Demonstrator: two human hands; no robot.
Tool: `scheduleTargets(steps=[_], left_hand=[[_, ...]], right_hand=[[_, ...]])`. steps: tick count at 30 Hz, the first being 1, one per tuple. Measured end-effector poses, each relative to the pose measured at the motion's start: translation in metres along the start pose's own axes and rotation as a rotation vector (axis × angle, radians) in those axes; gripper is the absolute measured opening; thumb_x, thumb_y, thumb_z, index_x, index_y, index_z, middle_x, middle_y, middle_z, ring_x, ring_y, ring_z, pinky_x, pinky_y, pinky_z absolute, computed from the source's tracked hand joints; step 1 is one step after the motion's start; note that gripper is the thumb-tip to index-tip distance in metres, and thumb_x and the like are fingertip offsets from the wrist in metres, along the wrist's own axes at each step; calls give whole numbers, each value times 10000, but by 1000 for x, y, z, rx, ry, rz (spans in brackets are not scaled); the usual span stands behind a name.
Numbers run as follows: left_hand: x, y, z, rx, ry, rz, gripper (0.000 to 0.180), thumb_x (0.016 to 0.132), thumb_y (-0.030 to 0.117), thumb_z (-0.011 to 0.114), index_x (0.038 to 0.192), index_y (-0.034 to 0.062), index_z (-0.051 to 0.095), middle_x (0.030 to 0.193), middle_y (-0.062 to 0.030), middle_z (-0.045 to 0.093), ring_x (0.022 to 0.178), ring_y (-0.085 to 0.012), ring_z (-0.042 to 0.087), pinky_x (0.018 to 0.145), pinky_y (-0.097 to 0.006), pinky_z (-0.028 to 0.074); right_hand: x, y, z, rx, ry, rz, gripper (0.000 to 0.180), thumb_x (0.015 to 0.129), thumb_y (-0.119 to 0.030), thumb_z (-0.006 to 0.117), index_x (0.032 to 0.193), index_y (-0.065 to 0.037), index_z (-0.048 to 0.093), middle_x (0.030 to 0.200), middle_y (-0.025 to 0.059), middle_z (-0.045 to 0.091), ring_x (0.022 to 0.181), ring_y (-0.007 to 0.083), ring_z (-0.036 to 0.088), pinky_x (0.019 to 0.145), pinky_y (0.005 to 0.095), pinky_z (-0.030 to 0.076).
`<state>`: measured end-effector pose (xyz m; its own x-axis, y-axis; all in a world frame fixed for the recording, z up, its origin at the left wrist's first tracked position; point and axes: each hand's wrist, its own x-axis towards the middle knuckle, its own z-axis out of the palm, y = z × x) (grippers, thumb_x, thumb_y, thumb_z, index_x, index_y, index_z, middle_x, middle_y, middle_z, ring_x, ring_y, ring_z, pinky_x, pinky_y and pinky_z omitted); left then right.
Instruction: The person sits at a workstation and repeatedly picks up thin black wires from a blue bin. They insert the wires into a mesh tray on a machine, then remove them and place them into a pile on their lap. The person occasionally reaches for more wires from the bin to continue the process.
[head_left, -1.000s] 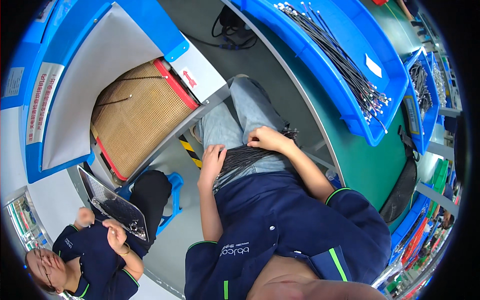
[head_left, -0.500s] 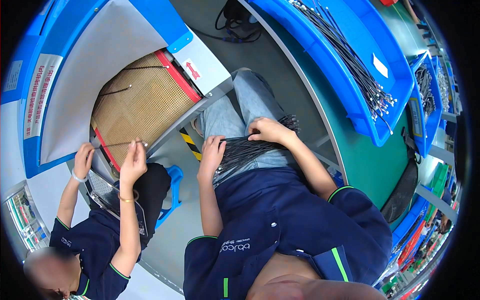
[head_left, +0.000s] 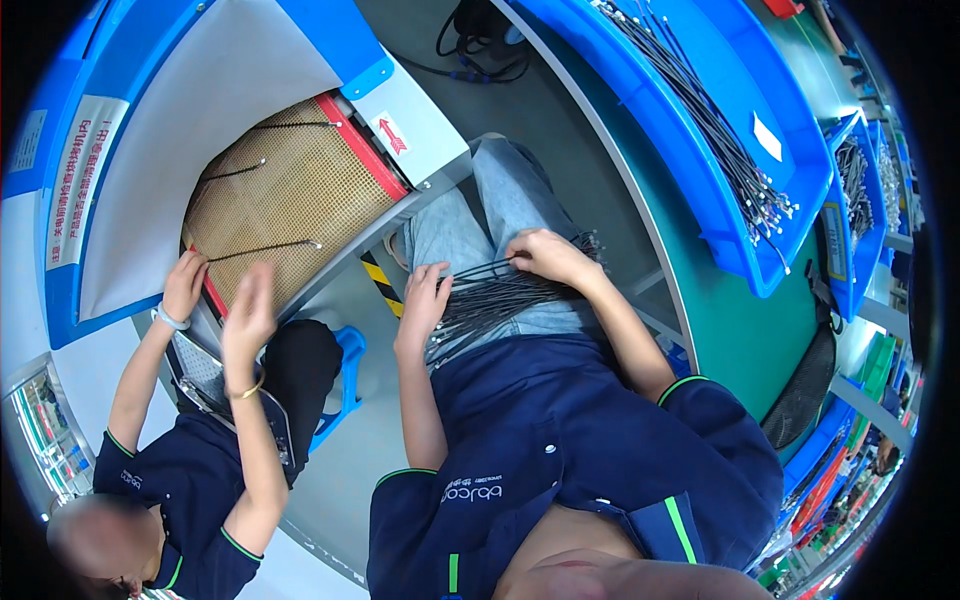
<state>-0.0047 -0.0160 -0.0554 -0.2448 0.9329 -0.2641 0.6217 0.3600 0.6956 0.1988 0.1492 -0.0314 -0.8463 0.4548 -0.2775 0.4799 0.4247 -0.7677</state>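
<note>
A: Where, the bundle of thin black cables [head_left: 500,295]?

B: Across the lap, on pale blue jeans [head_left: 480,215].

A: And the left hand [head_left: 425,305]?

B: Flat on the bundle's near end, fingers spread, gripping nothing.

A: Right hand [head_left: 545,257]?

B: Curled over the far end, fingertips pinching a few strands.

A: Nearby?

B: Tan mesh conveyor belt [head_left: 285,205] with single cables; co-worker's hands [head_left: 215,300] at its edge. Long blue plastic tray [head_left: 720,130] of cables on the green bench.

Both forearms are coming up from the bottom, bare below short dark sleeves, and bending in toward the lap. The left hand [head_left: 424,300] is lying palm down with fingers spread loosely. The right hand [head_left: 548,256] is sitting a bit further out, fingers curled and pinching.
</note>
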Motion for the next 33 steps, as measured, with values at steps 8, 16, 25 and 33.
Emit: scheduleTargets(steps=[8, 16, 25, 33], left_hand=[[-2, -2, -6, -73, 70, -24, 284, 914, 155, 538, 1174, 42, 545, 1150, -171, 540, 1105, -342, 509, 957, -376, 391], [-1, -12, 2, -31, 98, 5, 301, 921, 138, 510, 1209, 51, 530, 1206, -178, 523, 1100, -365, 486, 943, -411, 400], [0, 9, -17, -236, 189, -124, 204, 917, 144, 537, 1037, 6, 628, 945, -153, 635, 874, -287, 606, 789, -367, 463], [-13, 64, -45, -266, 165, 73, 141, 853, 69, 612, 976, 5, 632, 838, -121, 624, 755, -217, 610, 657, -322, 468]], right_hand=[[1, 4, -7, 22, 95, 40, 160, 812, -126, 625, 927, -25, 671, 923, 151, 657, 880, 328, 629, 794, 403, 485], [-4, 0, -15, -25, 137, 62, 170, 812, -137, 630, 941, -34, 675, 922, 151, 659, 890, 329, 627, 799, 404, 485], [-7, -4, -20, 73, 207, 1, 178, 819, -147, 636, 972, -58, 653, 900, 131, 653, 875, 306, 630, 770, 389, 494], [-1, -71, -17, -4, 215, -326, 168, 781, -119, 685, 943, -83, 656, 926, 51, 630, 790, 259, 641, 688, 342, 523]])
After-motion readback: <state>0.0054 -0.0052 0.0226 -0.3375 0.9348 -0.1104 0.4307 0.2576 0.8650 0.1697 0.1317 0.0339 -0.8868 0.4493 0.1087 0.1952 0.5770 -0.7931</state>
